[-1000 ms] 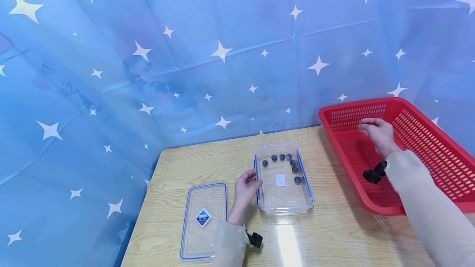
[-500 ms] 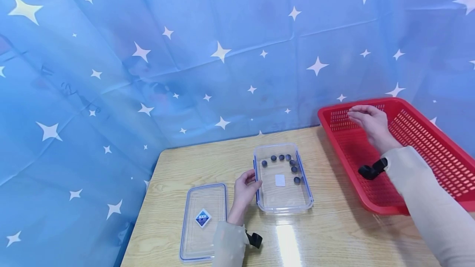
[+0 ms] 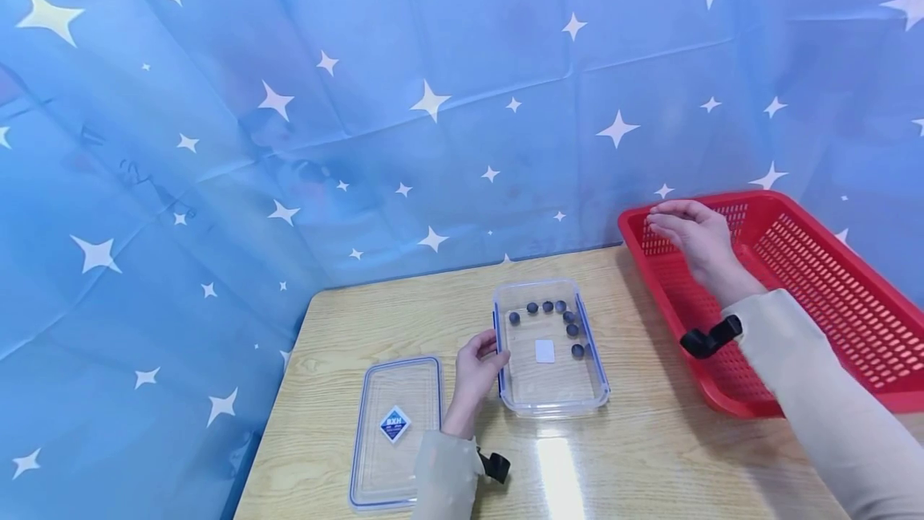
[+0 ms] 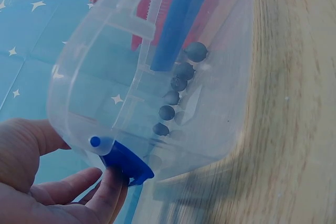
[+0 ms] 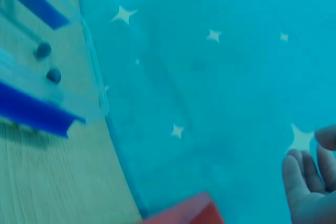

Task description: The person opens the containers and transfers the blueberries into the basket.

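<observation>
The left hand holds the long left side of a clear box, with the side wall pinched between the thumb and the fingers. The left wrist view shows these fingers bent against the blue clip of the box. This box stands on the wooden desk, near the middle, and its top is uncovered. At least seven small dark balls lie inside on its bottom, in a bent row along the far side and the right side; some of them touch each other or almost touch. A white square is also visible at the bottom.

The right hand is over the far left part of a red basket, which stands to the right of the box. Its fingers are loosely bent, and the thumb is close to them with a small opening; I cannot tell if something is between them.

To the left of the box, a clear lid with blue edge lies flat, carrying a diamond-shaped label. The left sleeve covers its near right corner. Behind the desk hangs a blue curtain with white stars.
</observation>
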{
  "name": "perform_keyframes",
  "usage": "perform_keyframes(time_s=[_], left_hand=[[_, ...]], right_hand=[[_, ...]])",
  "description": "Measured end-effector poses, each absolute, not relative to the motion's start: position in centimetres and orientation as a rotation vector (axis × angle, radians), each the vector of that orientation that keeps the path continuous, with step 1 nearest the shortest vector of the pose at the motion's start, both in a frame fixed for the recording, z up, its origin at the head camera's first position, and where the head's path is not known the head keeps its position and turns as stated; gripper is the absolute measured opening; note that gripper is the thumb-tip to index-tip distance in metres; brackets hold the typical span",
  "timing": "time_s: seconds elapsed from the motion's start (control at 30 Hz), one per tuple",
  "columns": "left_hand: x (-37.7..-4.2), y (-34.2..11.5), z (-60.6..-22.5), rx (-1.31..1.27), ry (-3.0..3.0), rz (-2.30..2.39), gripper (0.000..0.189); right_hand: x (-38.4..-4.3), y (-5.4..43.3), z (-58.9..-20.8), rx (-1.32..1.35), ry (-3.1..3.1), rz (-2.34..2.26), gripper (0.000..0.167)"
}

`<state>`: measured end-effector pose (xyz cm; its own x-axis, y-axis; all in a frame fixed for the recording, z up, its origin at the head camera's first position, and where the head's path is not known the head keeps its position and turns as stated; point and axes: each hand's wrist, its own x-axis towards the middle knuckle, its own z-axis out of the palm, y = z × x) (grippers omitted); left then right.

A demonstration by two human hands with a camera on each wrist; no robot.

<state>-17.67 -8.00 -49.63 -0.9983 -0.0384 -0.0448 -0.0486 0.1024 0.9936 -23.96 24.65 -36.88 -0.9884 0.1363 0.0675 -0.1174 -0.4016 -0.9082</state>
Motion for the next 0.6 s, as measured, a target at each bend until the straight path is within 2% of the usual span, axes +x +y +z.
perform_keyframes(time_s=[0.3, 0.6], left_hand=[[-17.7, -8.0, -49.4, -0.074, 2.341, 2.089, 0.044], [-17.7, -7.9, -49.5, -0.079, 2.312, 2.132, 0.044]], right_hand=[[-22.7, 22.1, -36.6, -0.031, -1.830, 2.382, 0.022], [-20.9, 18.7, -36.4, 0.081, -1.861, 2.372, 0.019]])
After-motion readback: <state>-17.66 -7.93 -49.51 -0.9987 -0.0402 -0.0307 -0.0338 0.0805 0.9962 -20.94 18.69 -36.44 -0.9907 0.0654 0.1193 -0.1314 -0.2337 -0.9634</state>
